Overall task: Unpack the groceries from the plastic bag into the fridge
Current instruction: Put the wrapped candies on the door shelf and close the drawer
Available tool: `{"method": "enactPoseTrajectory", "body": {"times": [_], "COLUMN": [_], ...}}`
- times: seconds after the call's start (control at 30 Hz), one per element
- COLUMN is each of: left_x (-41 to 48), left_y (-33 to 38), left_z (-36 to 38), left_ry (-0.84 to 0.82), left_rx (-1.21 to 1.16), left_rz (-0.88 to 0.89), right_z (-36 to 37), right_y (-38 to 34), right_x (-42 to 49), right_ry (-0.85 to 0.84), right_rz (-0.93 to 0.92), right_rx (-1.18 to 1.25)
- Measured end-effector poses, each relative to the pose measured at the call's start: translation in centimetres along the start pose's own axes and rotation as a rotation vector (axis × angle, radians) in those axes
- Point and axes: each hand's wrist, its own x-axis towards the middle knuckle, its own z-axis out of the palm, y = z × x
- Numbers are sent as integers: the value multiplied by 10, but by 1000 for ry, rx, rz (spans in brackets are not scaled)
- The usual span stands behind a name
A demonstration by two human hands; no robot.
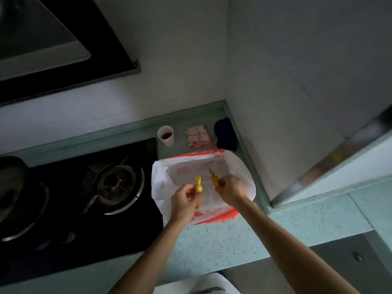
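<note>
1. On the speckled pale-green counter (222, 245), just right of the black gas hob (84, 198), I see the plastic bag (239, 166) lying flat with its mouth spread wide.
2. I make the bag out as white and thin, with a red band along its near and far edges and faint red print on the inside.
3. Over the bag, the left hand (184, 201) has its fingers curled round a small bright yellow packet (198, 185), whose crimped end points away from me.
4. The right hand (230, 188) pinches a second small packet (214, 179), orange-brown, with its twisted end also pointing away.
5. Both packets sit above the bag's opening, near each other but apart; I cannot read their print.
6. Behind the bag, along the wall, I see from left to right a white paper cup (166, 135) holding dark liquid, a folded red-checked cloth (199, 136) and a dark blue cloth (225, 134).
</note>
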Motion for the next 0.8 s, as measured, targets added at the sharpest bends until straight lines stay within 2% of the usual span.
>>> {"method": "enactPoseTrajectory", "body": {"times": [0.17,0.33,0.43,0.63,0.8], "left_x": [-42,-114,-178,-295,-380], "left_y": [32,53,53,41,38], "left_z": [-20,-37,-42,-37,-26], "left_ry": [138,176,142,5,-34], "left_rx": [-227,-400,-490,-516,-532], "left_rz": [43,137,174,188,230], "right_z": [-37,-65,-67,-64,-64], "right_y": [-12,-8,9,36,56], "right_x": [-56,-155,-216,-331,-409], "right_ry": [91,103,121,115,98], "right_rz": [-130,-331,-391,-484,-597], "right_rx": [153,298,370,421,358]}}
